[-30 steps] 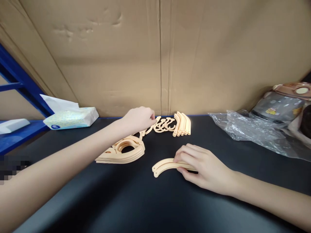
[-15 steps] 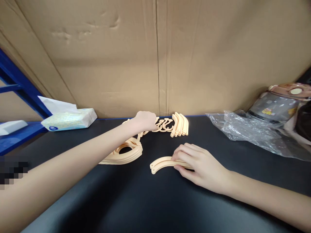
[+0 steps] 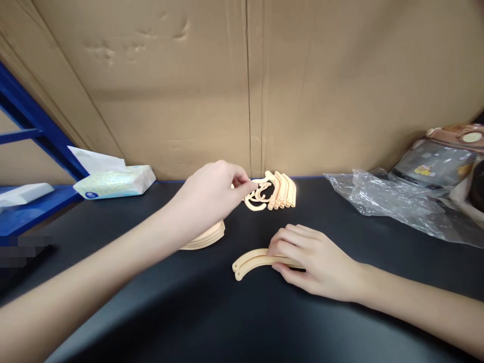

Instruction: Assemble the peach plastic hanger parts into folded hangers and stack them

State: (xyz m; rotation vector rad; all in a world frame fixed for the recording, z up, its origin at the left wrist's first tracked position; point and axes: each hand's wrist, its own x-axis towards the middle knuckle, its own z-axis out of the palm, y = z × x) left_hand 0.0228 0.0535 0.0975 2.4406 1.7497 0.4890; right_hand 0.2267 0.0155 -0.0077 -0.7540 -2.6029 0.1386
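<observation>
**Light plastic parts, one in each hand**

Nearest to us, our right hand (image 3: 317, 262) lies over two curved strips (image 3: 250, 263) on the black table (image 3: 227, 322). The fingers are closed across the top and the thumb is tucked against the near edge, so the pair is held together. The strips look light, stiff and smooth. We judge they would slide easily on this surface and flex a little at the tips, so the thick middle is the safest place to grip.

Further out, our left hand (image 3: 214, 196) is drawn narrow, with thumb and forefinger pinched on a small hook (image 3: 257, 195). We cannot tell whether it is off the table. It looks thin and possibly brittle at the curl, so the shank is the better place to pinch. Below the wrist sits a flat stack (image 3: 206, 238) of the same pale plastic. Just right of the hook lies a bundle (image 3: 284, 190) of more curved pieces.

As for containers, a tissue pack (image 3: 115, 181) at far left has one sheet sticking out. A crumpled clear bag (image 3: 381, 201) at right looks empty, though its folds hide part of it. Behind it a lidded jug (image 3: 434, 157) gives no view inside. A cardboard wall (image 3: 170, 91) closes the back.
</observation>
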